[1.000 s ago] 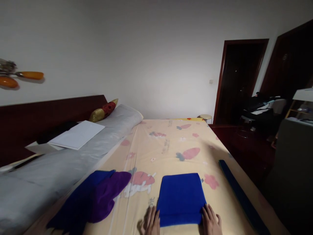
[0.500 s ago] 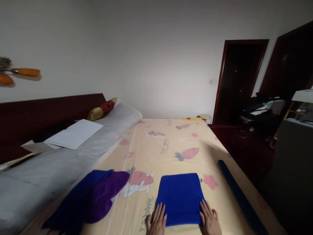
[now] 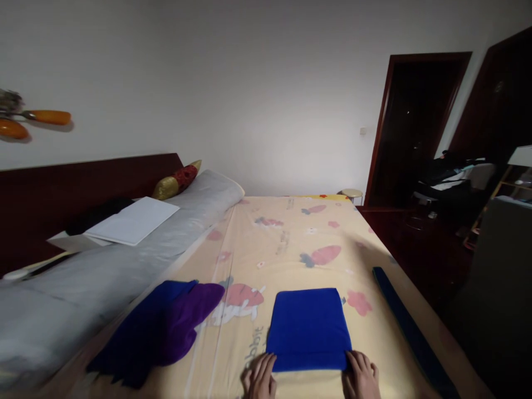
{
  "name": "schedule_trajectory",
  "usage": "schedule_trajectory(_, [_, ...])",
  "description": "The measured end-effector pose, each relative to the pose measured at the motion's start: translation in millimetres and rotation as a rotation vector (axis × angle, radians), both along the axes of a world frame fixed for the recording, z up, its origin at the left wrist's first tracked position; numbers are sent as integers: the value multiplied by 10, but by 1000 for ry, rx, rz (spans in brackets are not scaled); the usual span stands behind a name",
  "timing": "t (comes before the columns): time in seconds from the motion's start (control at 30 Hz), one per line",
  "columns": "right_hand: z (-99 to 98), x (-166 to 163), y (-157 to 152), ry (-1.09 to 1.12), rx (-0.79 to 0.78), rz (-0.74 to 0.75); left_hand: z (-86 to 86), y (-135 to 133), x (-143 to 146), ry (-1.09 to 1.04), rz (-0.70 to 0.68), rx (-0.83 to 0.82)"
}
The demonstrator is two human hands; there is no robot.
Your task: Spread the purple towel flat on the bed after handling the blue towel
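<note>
A folded bright blue towel lies flat on the cream carrot-print bed sheet, near the bed's front edge. My left hand rests on the sheet at the towel's near left corner, its fingers touching that corner. Over at the near right corner, my right hand sits the same way. Both hands are low at the bottom edge of the view, fingers fairly flat; whether they pinch the towel's edge is unclear.
A loose heap of dark blue and purple cloths lies left of the towel. A dark blue strip runs along the bed's right edge. A grey bolster with white paper lines the headboard side. Dark doors stand at the right.
Both hands slid back from the towel's sides to its near corners. The towel now looks shorter front to back, with a neater near edge. The camera shifted slightly.
</note>
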State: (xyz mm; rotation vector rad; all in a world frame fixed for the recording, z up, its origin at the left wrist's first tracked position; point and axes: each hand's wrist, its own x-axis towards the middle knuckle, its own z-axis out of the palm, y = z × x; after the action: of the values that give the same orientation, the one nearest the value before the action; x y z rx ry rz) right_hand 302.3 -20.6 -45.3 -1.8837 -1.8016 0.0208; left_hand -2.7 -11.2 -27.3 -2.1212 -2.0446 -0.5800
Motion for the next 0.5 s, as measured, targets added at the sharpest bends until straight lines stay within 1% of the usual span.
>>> schedule_trajectory(0.07, [186, 29, 75, 0, -26, 19, 192, 104, -5, -42, -16, -82])
schedule_trajectory(0.13, [339, 75, 139, 12, -56, 21, 365, 209, -40, -93, -21, -219])
schedule_trajectory(0.2, [406, 130, 176, 31, -111, 36, 462, 285, -85, -128, 15, -344])
schedule_trajectory(0.23, [398, 151, 183, 38, -143, 34, 472, 306, -98, -137, 46, -386])
schedule_trajectory(0.3, [311, 147, 178, 31, -180, -21, 406, 313, -72, -119, 103, -391])
schedule_trajectory(0.33, [245, 110, 171, 16, -168, -73, 338, 303, -23, -94, 121, -358])
schedule_trajectory(0.4, [113, -43, 157, -15, -97, -173, 162, 269, 157, -43, 127, -283])
schedule_trajectory(0.43, [62, -155, 156, -21, -60, -179, 71, 250, 280, -22, 88, -259])
schedule_trajectory(0.47, [27, -279, 160, -21, -39, -127, -12, 233, 412, -9, 13, -247])
schedule_trajectory(0.5, [7, -405, 171, -15, -40, -31, -80, 220, 541, -5, -95, -248])
